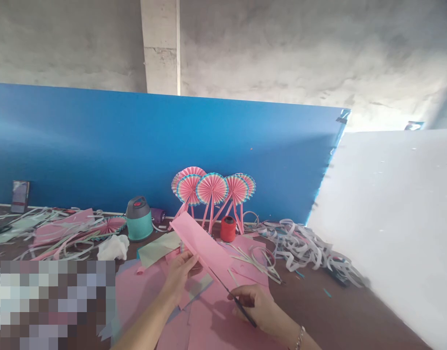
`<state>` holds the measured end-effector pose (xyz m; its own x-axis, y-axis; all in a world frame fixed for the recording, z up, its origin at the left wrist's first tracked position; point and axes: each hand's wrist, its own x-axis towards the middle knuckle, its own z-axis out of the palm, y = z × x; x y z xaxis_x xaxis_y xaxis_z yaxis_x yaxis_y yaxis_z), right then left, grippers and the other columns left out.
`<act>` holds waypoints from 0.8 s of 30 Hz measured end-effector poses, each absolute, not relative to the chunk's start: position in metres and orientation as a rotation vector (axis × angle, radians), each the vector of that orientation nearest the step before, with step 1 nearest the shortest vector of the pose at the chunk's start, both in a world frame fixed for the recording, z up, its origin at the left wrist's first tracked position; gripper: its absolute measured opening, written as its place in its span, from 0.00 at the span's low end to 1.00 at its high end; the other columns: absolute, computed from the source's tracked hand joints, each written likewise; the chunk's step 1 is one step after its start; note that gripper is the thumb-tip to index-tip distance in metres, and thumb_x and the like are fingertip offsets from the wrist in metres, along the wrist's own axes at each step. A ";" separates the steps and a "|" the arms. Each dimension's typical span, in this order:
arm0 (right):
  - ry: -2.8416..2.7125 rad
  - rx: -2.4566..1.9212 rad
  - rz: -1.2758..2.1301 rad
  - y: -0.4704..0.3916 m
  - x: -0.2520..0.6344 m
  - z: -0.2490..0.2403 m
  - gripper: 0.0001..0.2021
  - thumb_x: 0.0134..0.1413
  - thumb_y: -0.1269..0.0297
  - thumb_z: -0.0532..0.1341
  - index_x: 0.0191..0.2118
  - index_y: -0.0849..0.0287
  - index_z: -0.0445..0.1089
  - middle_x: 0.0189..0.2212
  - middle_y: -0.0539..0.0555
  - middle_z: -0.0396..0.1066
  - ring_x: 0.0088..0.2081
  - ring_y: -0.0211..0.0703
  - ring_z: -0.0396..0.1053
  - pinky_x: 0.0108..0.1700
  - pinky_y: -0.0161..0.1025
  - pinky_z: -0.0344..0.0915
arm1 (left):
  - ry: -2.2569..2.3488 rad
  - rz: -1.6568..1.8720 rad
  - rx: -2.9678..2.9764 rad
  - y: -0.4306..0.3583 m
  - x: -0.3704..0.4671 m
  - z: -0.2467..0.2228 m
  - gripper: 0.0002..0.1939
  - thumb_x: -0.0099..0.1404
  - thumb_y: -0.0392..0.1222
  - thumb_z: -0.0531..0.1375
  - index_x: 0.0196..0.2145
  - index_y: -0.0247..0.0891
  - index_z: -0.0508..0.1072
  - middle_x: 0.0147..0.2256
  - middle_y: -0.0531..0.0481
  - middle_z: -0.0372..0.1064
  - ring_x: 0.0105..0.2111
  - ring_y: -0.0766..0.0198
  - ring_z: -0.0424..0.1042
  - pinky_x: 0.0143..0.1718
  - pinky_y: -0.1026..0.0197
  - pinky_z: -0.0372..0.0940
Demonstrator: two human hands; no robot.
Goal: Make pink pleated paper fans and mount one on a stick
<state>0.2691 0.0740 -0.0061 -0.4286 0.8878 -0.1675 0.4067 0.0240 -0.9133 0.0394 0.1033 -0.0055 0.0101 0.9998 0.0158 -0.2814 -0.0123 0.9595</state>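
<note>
My left hand (180, 274) pinches the near long edge of a folded pink paper strip (203, 240), thumb on top. The strip is raised and slants from upper left to lower right. A pair of scissors (243, 308) with dark handles is gripped in my right hand (258, 304), which wears a chain bracelet. The blades point up and left, along the strip's near edge; I cannot tell whether they are parted. Beneath both hands lie overlapping pink paper sheets (212, 325). A pale green sheet (160, 249) rests just beyond my left hand.
Several pink pleated paper fans (212, 188) lean on the blue panel (136, 141). In front stands a red thread spool (228, 229). A teal jar with dark lid (139, 221) and white tissue (113, 248) are at left. Paper-strip offcuts (300, 245) pile at right.
</note>
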 end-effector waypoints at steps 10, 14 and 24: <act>-1.883 -1.307 1.351 0.075 0.269 -0.007 0.16 0.36 0.59 0.63 0.35 0.61 0.75 0.14 0.43 0.54 0.17 0.30 0.49 0.19 0.29 0.47 | 0.956 1.297 0.995 0.101 0.040 -0.003 0.19 0.52 0.56 0.66 0.32 0.37 0.76 0.32 0.46 0.76 0.36 0.59 0.74 0.39 0.60 0.66; -1.874 -1.311 1.377 0.074 0.268 -0.006 0.17 0.37 0.59 0.63 0.36 0.62 0.75 0.15 0.43 0.55 0.17 0.29 0.49 0.19 0.29 0.48 | 0.930 1.290 0.945 0.099 0.043 -0.002 0.18 0.49 0.54 0.68 0.26 0.36 0.74 0.28 0.49 0.75 0.29 0.63 0.73 0.35 0.62 0.66; -1.854 -1.317 1.396 0.073 0.264 -0.003 0.17 0.36 0.59 0.61 0.36 0.62 0.73 0.16 0.43 0.52 0.18 0.30 0.48 0.20 0.30 0.46 | 0.843 1.243 0.899 0.093 0.051 0.002 0.18 0.47 0.52 0.70 0.29 0.35 0.77 0.29 0.48 0.76 0.27 0.67 0.72 0.33 0.64 0.66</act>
